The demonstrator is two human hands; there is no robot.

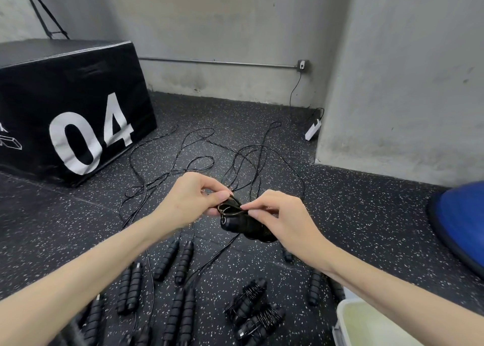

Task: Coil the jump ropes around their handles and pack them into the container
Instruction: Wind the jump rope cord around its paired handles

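Hands meet above the speckled floor (340, 214), both working on one jump rope: the left hand (188, 199) pinches a loop of thin black cord (227, 209) between thumb and forefinger, and the right hand (282, 214) pinches the same cord just beside it, its other fingers curled around the pair of black handles (243, 226) held below. Loose cord from that rope trails away over the floor toward the far wall, tangled with other slack ropes (199, 146). Nearer the person, several uncoiled handle pairs (175, 262) lie side by side on the left, their cords running off far. Two coiled bundles (251, 309), cord wrapped around their handles, lie near the centre, close together. At the near right corner sits the pale container (366, 324), only partly in view; what lies inside it cannot be told. A black padded box marked 04 (68, 104) stands at the far left, and a blue dome (463, 220) rests at the right edge.
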